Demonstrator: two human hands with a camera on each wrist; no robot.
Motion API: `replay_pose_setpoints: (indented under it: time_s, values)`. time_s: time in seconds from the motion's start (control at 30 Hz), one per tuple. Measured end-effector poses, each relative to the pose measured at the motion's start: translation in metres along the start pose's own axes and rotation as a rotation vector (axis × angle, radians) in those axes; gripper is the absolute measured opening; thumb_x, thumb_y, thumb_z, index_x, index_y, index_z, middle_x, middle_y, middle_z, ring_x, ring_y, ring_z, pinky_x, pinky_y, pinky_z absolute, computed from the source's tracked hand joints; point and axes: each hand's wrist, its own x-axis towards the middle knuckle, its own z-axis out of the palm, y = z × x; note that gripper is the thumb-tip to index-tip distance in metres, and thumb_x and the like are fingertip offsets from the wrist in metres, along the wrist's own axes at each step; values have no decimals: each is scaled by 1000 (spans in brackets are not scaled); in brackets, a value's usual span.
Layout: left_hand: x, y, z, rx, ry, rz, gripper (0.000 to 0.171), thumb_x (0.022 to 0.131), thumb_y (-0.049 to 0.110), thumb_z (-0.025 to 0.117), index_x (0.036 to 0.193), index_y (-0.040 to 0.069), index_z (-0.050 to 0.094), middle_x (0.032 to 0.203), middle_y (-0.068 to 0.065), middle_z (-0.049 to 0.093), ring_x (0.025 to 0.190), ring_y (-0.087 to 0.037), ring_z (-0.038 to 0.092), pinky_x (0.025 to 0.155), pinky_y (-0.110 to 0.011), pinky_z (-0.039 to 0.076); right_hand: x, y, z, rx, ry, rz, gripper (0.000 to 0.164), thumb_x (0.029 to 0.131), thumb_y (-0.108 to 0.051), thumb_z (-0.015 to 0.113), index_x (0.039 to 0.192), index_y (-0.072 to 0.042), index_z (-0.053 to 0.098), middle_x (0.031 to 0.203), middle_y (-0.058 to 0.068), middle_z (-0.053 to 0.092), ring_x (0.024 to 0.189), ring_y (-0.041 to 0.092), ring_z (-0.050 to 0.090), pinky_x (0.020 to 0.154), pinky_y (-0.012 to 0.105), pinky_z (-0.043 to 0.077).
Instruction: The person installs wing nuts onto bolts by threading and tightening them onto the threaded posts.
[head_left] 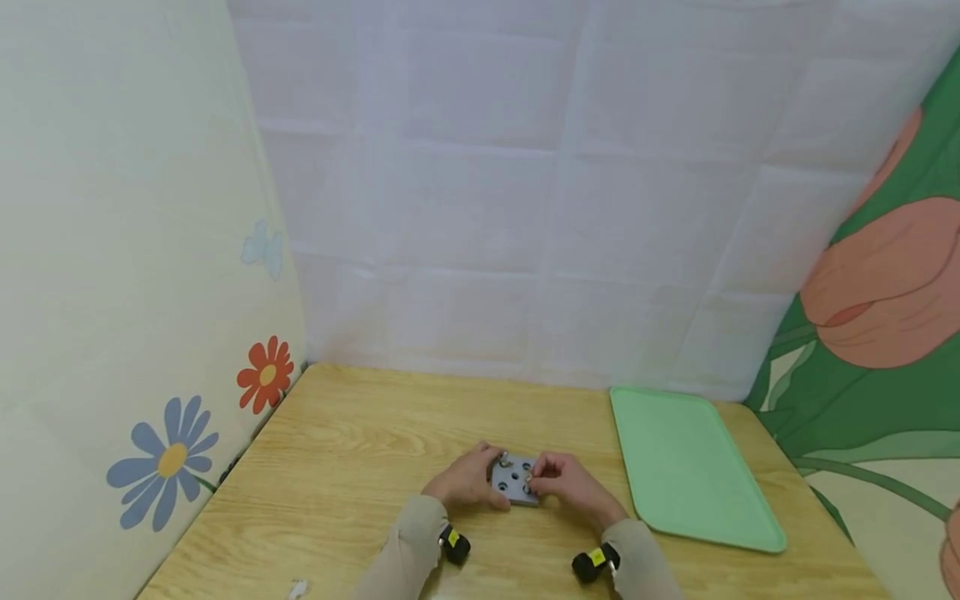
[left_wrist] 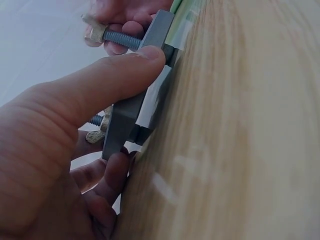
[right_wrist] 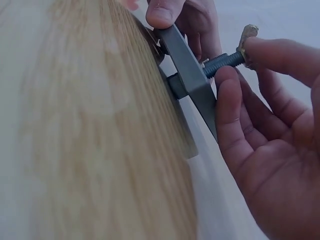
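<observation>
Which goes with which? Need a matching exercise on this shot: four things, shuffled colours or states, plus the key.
Column 1
1. left hand
2. right hand
3. tray
4. plate

Column 2
A. gray, with bolts through it
B. pinching a wing nut
C. green, lying on the table
D. gripping the gray piece by its edges

Pairs: 1-D, 2-B, 3-C, 4-A
</observation>
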Motion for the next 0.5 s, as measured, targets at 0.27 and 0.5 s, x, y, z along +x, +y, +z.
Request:
replay_pose_setpoints:
  time_s: [0.27, 0.5]
  values:
    - [1, -1, 0, -2, -1, 0, 89, 66, 41, 84, 139, 9, 45, 130, -3, 46, 110, -15, 49, 95, -34, 39, -5, -22, 5, 43, -8, 1, 31, 85, 1, 65, 107, 14, 48, 92, 14, 58, 80, 15, 57, 69, 25, 49]
    - [0, -1, 1, -12, -4, -8, 88, 66, 40, 84, 139, 9, 45, 128, -2, 46, 108, -14, 48, 94, -35, 39, -12, -35, 8, -62, -23, -31, 21, 88, 0, 63, 102, 14, 59, 90, 12, 60, 78, 14, 55, 69, 25, 47]
